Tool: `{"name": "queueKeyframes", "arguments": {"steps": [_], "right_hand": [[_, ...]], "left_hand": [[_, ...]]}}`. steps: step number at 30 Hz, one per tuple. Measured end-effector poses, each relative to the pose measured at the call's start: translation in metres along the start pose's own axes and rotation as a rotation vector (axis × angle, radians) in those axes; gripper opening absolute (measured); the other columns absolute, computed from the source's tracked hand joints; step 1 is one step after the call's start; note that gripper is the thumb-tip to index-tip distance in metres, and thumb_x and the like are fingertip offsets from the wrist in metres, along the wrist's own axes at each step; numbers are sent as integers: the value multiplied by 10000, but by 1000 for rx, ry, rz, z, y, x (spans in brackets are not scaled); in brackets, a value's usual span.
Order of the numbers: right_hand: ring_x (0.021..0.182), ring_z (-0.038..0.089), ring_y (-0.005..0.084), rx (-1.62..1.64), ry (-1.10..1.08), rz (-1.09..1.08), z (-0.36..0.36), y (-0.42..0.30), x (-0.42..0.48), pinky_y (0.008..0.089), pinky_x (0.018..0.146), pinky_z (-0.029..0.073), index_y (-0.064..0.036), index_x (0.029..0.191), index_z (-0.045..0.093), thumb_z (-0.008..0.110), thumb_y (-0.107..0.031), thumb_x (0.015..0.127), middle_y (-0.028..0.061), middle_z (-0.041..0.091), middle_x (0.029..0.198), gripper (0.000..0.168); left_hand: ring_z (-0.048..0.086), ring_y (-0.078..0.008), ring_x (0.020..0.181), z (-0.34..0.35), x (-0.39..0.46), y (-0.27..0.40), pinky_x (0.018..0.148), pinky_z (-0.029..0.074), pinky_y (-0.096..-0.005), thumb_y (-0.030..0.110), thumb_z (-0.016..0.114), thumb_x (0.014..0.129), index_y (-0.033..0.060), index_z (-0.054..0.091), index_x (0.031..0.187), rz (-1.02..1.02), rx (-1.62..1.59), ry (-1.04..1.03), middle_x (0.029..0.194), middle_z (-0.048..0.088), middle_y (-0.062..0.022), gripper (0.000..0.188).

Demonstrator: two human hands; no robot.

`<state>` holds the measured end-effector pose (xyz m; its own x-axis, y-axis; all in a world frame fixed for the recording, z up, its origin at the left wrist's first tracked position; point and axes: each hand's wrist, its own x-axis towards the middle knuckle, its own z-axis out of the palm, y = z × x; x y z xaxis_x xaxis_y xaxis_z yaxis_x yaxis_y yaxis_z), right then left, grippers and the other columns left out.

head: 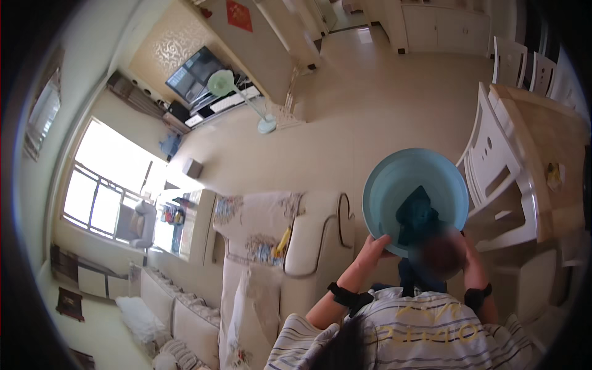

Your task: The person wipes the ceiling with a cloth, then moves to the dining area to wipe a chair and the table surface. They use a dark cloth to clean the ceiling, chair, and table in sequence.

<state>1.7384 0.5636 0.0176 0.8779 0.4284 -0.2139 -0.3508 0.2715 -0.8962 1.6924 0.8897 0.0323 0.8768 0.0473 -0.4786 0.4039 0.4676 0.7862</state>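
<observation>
I hold a light blue plastic bucket (377,194) in front of my body with its open top facing me. In it lies a dark teal cloth (418,210), bunched against the near side. My left hand (378,246) grips the bucket's near left rim, the thumb over the edge. On the opposite near side is my right hand (464,245), mostly hidden by a blurred dark round patch; its forearm reaches up to the rim. Black bands circle both forearms.
White chairs (492,152) and a wooden table (532,125) stand close on the right. Left of me is a sofa (305,245) with floral covers. A pale green standing fan (267,125) stands on the tiled floor (342,138) ahead, near a television (194,74).
</observation>
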Motion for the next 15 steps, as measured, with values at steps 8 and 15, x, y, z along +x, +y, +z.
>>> {"name": "queueKeyframes", "arguments": {"steps": [8, 15], "right_hand": [[1076, 582, 147, -52, -95, 148, 10, -78, 353, 318, 917, 472, -24, 1300, 585, 579, -260, 982, 71, 624, 1236, 395], [774, 663, 138, 25, -152, 210, 3, -135, 597, 304, 685, 553, -25, 1017, 719, 638, -206, 920, 68, 705, 920, 221]], "left_hand": [[660, -299, 1030, -20, 245, 131, 806, 614, -419, 174, 589, 917, -76, 572, 1223, 5, -69, 180, 1185, 626, -183, 396], [605, -354, 1114, 0, 432, 274, 819, 607, -489, 72, 595, 835, -10, 467, 1349, 14, -70, 282, 1249, 563, -197, 536]]}}
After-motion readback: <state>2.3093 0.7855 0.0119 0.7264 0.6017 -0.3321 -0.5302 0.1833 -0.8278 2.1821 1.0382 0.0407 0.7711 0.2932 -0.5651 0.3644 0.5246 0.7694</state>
